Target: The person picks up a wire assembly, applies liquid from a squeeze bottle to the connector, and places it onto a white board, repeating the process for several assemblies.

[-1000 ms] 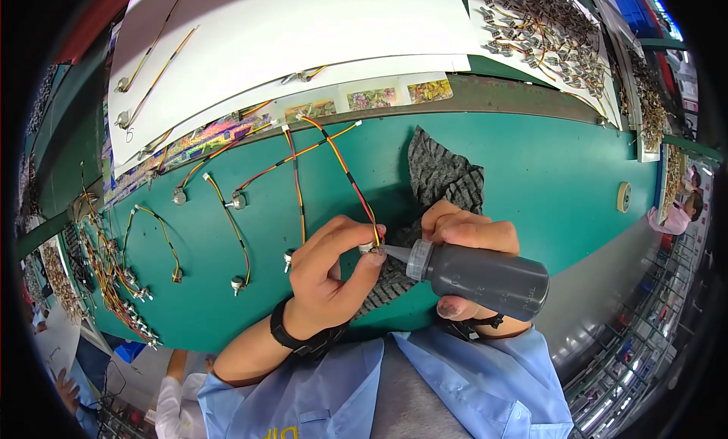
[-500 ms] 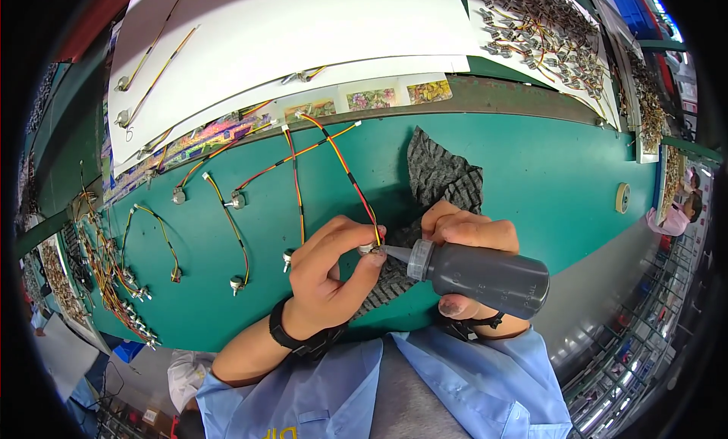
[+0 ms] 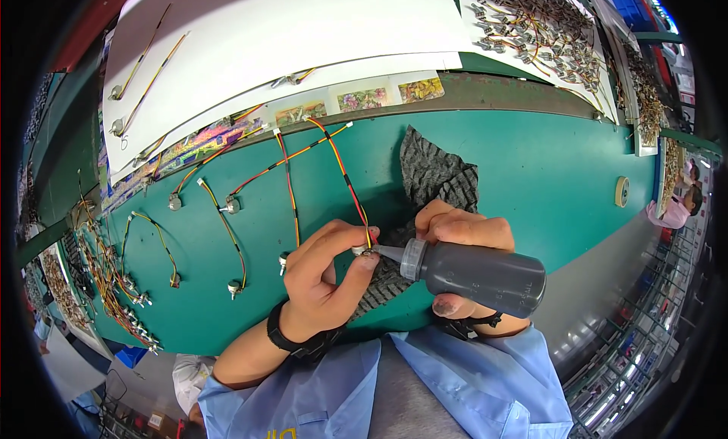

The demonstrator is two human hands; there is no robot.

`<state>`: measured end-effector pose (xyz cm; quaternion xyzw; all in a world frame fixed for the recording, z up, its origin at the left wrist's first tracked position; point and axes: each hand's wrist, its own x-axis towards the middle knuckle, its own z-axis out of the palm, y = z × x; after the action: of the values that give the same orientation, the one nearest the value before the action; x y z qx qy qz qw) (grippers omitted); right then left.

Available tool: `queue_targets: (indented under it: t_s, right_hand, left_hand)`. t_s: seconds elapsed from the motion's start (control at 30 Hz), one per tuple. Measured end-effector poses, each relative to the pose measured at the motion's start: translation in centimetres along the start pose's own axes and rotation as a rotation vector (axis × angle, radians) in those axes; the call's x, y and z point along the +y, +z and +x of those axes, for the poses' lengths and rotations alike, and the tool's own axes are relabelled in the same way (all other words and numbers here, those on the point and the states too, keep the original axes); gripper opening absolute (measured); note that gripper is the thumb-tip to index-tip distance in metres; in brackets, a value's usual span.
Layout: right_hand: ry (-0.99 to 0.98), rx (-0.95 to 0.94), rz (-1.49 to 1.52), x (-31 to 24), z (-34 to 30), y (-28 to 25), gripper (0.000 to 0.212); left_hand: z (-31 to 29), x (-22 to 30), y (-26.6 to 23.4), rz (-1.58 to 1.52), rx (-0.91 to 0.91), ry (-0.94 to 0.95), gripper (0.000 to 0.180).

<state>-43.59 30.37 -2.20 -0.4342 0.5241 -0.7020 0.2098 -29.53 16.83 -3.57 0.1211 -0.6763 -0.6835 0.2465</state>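
Between thumb and fingers of my left hand (image 3: 324, 268) is a small round metal potentiometer (image 3: 361, 250), its red, yellow and black wires (image 3: 345, 170) running up and away to a white plug. My right hand (image 3: 466, 234) is wrapped around a dark squeeze bottle (image 3: 485, 276) lying nearly sideways. The bottle's narrow nozzle (image 3: 388, 252) points left and meets the potentiometer where its wires join. Whether liquid comes out is too small to tell. A crumpled dark grey striped cloth (image 3: 440, 174) lies behind and partly under my hands.
Several wired potentiometers (image 3: 233, 204) lie spread on the green mat (image 3: 546, 181) to the left, with a wire bundle (image 3: 106, 276) beyond. White sheets (image 3: 296, 29) cover the far side; a dense pile of parts (image 3: 542, 29) sits far right. A tape roll (image 3: 622, 191) stands at right.
The view has shifted slightly, so most things sit a little further left. Both hands keep the same grip, with the nozzle still at the potentiometer.
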Motion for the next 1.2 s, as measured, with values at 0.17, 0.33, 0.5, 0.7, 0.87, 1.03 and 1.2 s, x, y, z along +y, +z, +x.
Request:
queue_targets:
  t_s: [0.17,0.33,0.5,0.7,0.87,1.03,1.2]
  right_hand:
    - [-0.017,0.014,-0.006,0.1,-0.1,0.1,0.069]
    - [-0.174,0.104,0.008,1.1,0.2,0.5,0.067]
    - [-0.167,0.084,0.03,1.0,0.3,0.3,0.067]
    - [-0.04,0.018,-0.019,0.2,0.0,0.0,0.068]
    - [-0.012,-0.005,-0.006,0.1,0.0,-0.1,0.068]
    - [-0.018,-0.006,-0.012,0.2,0.1,-0.1,0.069]
    - [-0.134,0.108,0.018,1.0,0.2,0.2,0.066]
  left_hand:
    - [0.0,0.0,0.1,0.002,0.003,0.005,0.021]
    - [0.0,-0.1,0.2,-0.008,0.016,0.008,0.023]
    - [-0.1,0.0,0.3,-0.008,0.048,-0.02,0.025]
    - [0.0,0.0,0.5,-0.029,0.062,-0.021,0.024]
    - [0.0,0.0,0.3,-0.016,0.042,-0.031,0.024]
    - [-0.1,0.0,0.2,-0.012,0.031,-0.02,0.024]
    - [0.1,0.1,0.4,-0.064,0.037,-0.012,0.024]
